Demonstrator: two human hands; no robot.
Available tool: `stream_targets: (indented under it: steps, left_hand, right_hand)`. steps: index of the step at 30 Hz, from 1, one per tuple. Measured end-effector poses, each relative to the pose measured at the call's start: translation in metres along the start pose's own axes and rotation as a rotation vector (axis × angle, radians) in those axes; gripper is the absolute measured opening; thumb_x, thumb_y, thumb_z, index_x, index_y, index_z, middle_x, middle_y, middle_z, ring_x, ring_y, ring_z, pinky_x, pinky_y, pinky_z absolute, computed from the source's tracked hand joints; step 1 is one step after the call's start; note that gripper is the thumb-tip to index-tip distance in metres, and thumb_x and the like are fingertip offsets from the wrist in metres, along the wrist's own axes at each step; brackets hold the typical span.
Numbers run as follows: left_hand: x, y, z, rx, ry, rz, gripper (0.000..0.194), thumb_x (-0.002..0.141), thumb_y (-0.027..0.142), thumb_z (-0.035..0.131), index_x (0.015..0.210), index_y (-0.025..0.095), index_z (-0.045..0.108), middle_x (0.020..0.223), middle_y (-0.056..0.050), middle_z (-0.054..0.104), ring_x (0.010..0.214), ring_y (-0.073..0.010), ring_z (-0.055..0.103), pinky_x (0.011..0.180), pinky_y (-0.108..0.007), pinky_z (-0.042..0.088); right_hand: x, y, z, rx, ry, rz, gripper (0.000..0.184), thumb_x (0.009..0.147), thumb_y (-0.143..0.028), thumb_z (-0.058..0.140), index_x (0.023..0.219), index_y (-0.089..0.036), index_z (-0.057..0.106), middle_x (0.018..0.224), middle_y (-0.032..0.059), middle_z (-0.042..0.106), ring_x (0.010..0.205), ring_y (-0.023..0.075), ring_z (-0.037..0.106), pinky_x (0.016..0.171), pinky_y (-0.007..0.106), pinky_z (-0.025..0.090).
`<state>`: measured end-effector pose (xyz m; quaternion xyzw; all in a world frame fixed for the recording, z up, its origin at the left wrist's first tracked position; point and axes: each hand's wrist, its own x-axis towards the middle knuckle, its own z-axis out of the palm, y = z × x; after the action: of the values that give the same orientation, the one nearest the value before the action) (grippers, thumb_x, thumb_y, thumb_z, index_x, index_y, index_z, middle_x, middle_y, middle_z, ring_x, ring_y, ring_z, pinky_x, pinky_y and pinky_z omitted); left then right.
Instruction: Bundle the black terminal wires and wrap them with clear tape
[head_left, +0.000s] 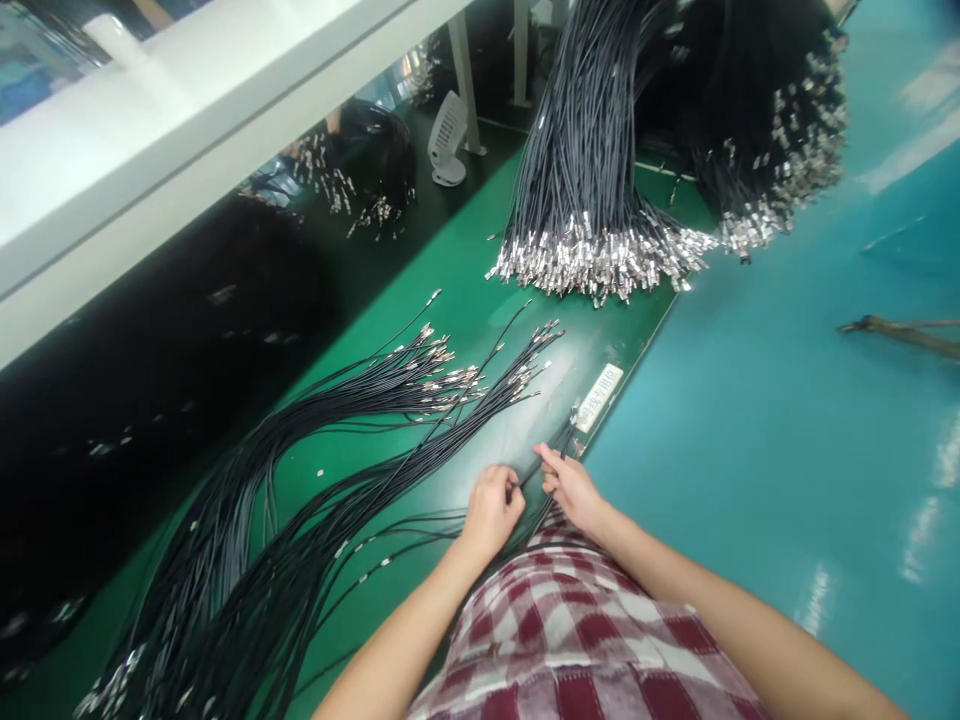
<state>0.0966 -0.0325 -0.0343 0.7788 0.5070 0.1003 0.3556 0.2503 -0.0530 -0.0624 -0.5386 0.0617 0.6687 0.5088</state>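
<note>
Close to the table's near edge, my left hand (495,510) is closed on a thin black cable (531,472). My right hand (568,485) grips the same stretch of cable a little to the right, fingers curled and thumb raised. Beyond the hands, metal connector ends (574,415) of a few cables lie by a label strip (600,397) on the edge. To the left stretches a loose bundle of black cables (420,455) with metal tips. Another black bundle (322,405) lies behind it. Several cables with small white marks (386,562) pass beneath my left wrist.
A large bundle of cables (592,130) hangs over the green tabletop (480,260) at the back, with a second pile (795,150) to its right. A small grey fan (448,140) stands under the white shelf (187,130). Teal floor (787,400) shows at right.
</note>
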Motion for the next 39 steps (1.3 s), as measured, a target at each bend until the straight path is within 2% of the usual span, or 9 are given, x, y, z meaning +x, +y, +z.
stream_targets:
  steps: [3,6,8,14,18,23,27,33,39]
  left_hand:
    - [-0.013,0.003,-0.011,-0.138,-0.105,-0.019,0.007,0.080,0.015,0.055,0.080,0.019,0.060,0.072,-0.001,0.059,0.065,-0.0160,0.055,0.064,-0.028,0.044]
    - [0.009,-0.019,-0.036,0.013,0.085,-0.035,0.006,0.085,0.022,0.057,0.086,0.019,0.062,0.086,-0.006,0.063,0.082,-0.0212,0.058,0.075,-0.032,0.046]
    - [0.032,-0.041,-0.053,0.185,0.229,-0.058,0.009,0.084,0.019,0.060,0.092,0.019,0.062,0.097,-0.009,0.064,0.095,-0.0248,0.056,0.083,-0.036,0.045]
    - [0.058,-0.068,-0.075,0.167,0.288,-0.099,0.010,0.082,0.015,0.060,0.074,0.020,0.060,0.081,-0.005,0.063,0.084,-0.0217,0.057,0.079,-0.034,0.045]
    - [0.034,-0.055,-0.077,-0.115,0.329,-0.150,0.009,0.083,0.024,0.060,0.076,0.019,0.061,0.076,-0.002,0.064,0.072,-0.0167,0.058,0.071,-0.029,0.046]
    - [0.004,-0.025,-0.068,-0.604,0.229,-0.303,0.022,0.076,0.038,0.067,0.079,0.016,0.062,0.066,0.000,0.063,0.051,-0.0100,0.052,0.052,-0.022,0.043]
    - [-0.012,0.000,-0.051,-0.818,0.090,-0.406,0.033,0.068,0.044,0.074,0.075,0.014,0.061,0.060,-0.001,0.064,0.043,-0.0071,0.049,0.046,-0.020,0.039]
    - [-0.023,0.006,-0.038,-0.903,0.021,-0.476,0.037,0.067,0.047,0.075,0.074,0.015,0.057,0.061,-0.002,0.066,0.044,-0.0092,0.055,0.045,-0.020,0.039]
    - [-0.032,-0.009,-0.039,-0.693,0.099,-0.420,0.028,0.070,0.040,0.072,0.069,0.015,0.058,0.058,0.001,0.060,0.048,-0.0092,0.052,0.051,-0.021,0.041]
  right_hand:
    - [-0.004,0.005,-0.001,-0.135,0.047,-0.040,0.038,0.071,-0.051,0.078,0.064,-0.020,0.058,0.055,-0.0030,0.050,0.051,0.0113,0.046,0.050,0.026,0.041]
    - [-0.005,0.004,0.000,-0.050,-0.018,0.010,0.038,0.074,-0.049,0.076,0.062,-0.020,0.056,0.072,0.0032,0.063,0.071,0.0180,0.060,0.061,0.031,0.050]
    - [-0.005,0.001,0.002,0.055,-0.072,0.090,0.035,0.078,-0.046,0.075,0.064,-0.020,0.055,0.070,0.0031,0.061,0.071,0.0189,0.062,0.065,0.034,0.052]
    - [-0.002,-0.003,0.006,0.164,-0.030,0.174,0.030,0.082,-0.038,0.072,0.065,-0.020,0.054,0.057,-0.0026,0.049,0.053,0.0122,0.049,0.064,0.031,0.053]
    - [-0.003,-0.005,0.009,0.159,-0.081,0.166,0.025,0.080,-0.036,0.074,0.070,-0.019,0.058,0.052,-0.0077,0.034,0.044,0.0075,0.033,0.051,0.023,0.044]
    - [-0.014,-0.010,0.020,0.098,-0.244,0.038,0.036,0.070,-0.034,0.081,0.100,-0.019,0.068,0.056,-0.0104,0.025,0.045,0.0066,0.018,0.044,0.022,0.030]
    - [-0.025,-0.012,0.029,0.015,-0.287,-0.066,0.041,0.067,-0.040,0.083,0.098,-0.018,0.069,0.057,-0.0100,0.024,0.048,0.0067,0.017,0.045,0.023,0.026]
    - [-0.032,-0.009,0.031,-0.074,-0.194,-0.144,0.037,0.065,-0.046,0.083,0.081,-0.015,0.070,0.053,-0.0094,0.024,0.050,0.0074,0.018,0.048,0.026,0.026]
    - [-0.033,-0.010,0.026,0.034,-0.153,-0.129,0.032,0.064,-0.035,0.082,0.088,-0.017,0.071,0.061,-0.0068,0.038,0.048,0.0057,0.021,0.046,0.023,0.030]
